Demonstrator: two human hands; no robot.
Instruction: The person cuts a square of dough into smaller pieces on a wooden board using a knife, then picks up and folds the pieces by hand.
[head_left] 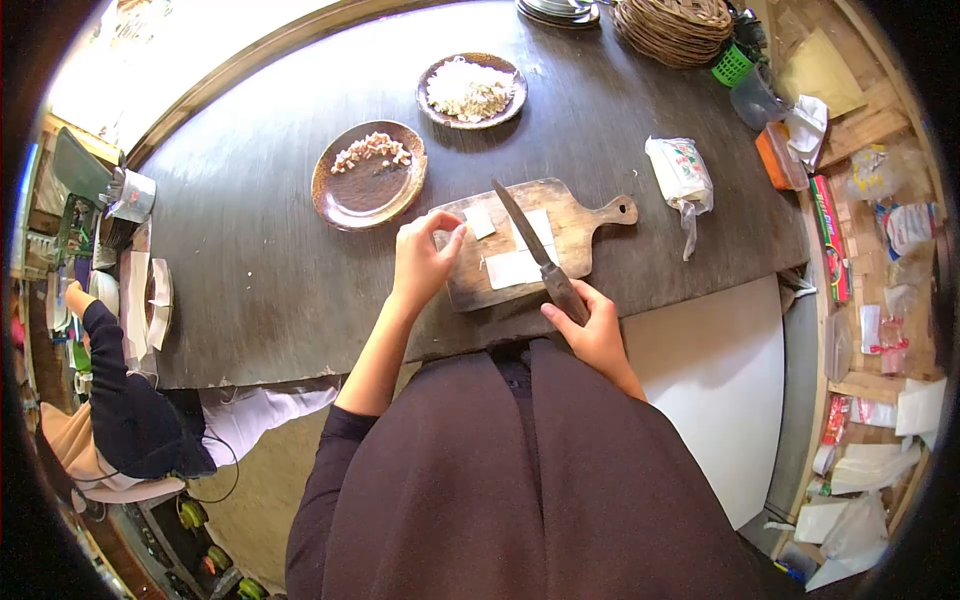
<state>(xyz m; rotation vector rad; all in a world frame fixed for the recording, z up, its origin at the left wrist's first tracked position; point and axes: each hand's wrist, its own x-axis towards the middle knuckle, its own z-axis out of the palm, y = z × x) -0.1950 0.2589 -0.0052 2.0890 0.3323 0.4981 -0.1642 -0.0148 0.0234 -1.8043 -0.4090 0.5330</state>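
Knife [530, 245], gripped by right hand [595, 335], crosses cutting board [575, 215]; left hand [422, 262] pinched narrow at edge.

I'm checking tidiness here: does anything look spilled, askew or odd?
Nothing stands out. The wooden cutting board lies flat on the dark table, the right hand grips the steel knife over white slices, and both round brown plates hold their food.
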